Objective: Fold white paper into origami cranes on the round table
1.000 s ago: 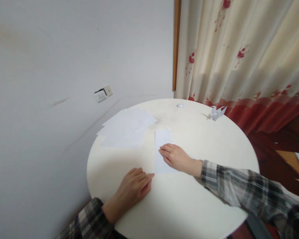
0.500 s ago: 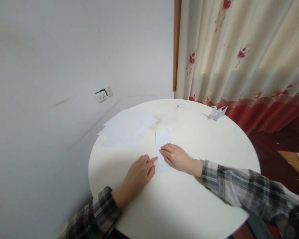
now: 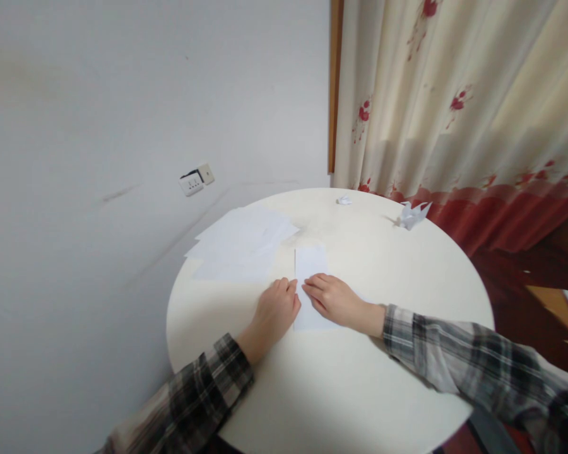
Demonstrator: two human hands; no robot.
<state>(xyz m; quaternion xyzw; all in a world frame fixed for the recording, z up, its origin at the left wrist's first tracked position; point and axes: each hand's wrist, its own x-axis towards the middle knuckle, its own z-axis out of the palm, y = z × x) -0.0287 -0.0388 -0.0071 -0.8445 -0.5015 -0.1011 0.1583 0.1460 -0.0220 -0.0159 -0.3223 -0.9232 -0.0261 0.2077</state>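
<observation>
A white sheet of paper [image 3: 311,258], folded into a narrow upright strip, lies on the round table in front of me. My right hand [image 3: 329,295] rests on its middle, fingers close together and fingertips pressing it down near the left edge. At that left edge, my left hand [image 3: 279,307] is closed, with curled fingers and the thumb side against the fold. The fingertips of both hands are only a small gap apart. Part of the paper is hidden beneath my right hand and wrist.
Several loose white sheets [image 3: 246,243] overlap at the table's back left. A folded paper crane [image 3: 413,216] stands near the back right rim, and a small crumpled paper piece [image 3: 344,200] lies at the far edge. The white table [image 3: 350,391] stands near a wall and curtain [image 3: 454,126].
My left hand has slid up and away from me along the paper's left edge, and its pointing index finger has curled in. My right hand and the paper have stayed put.
</observation>
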